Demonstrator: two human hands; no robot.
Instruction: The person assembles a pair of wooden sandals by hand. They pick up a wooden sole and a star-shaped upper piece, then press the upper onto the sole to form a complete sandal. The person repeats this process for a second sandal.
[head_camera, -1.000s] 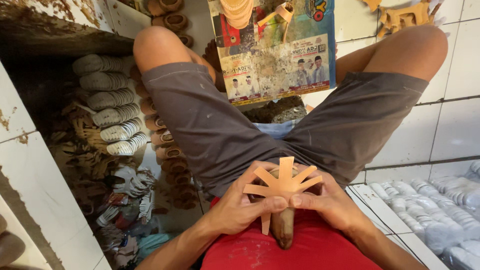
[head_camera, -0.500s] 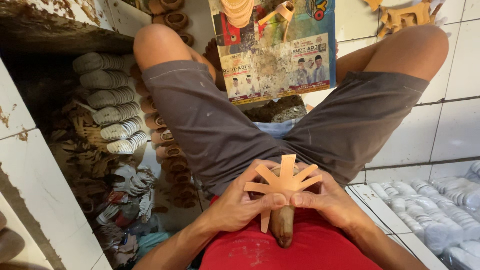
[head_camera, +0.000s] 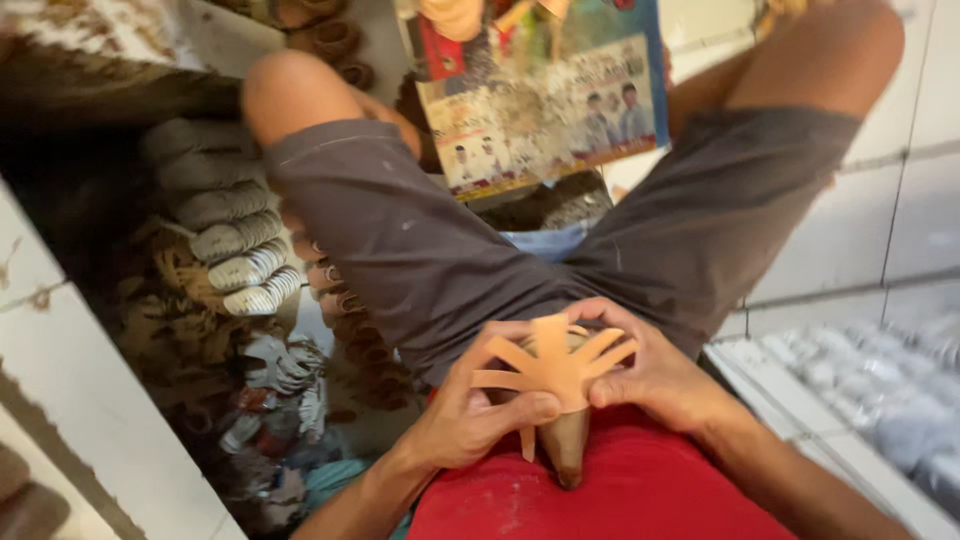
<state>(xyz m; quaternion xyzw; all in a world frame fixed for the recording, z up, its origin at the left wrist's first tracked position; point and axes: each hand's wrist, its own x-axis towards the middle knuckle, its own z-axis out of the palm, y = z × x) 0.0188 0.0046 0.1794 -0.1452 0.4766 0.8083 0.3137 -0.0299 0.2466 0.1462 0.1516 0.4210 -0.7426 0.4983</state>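
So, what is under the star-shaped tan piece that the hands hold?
Under the tan piece a brown cone-shaped form shows, pointing down over the red cloth. The left hand and right hand press the piece on it. The form's top is covered.

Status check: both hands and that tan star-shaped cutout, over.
Left hand and right hand both grip the tan star-shaped cutout. It sits pressed over a brown cone form at the lap. Nothing between the hands.
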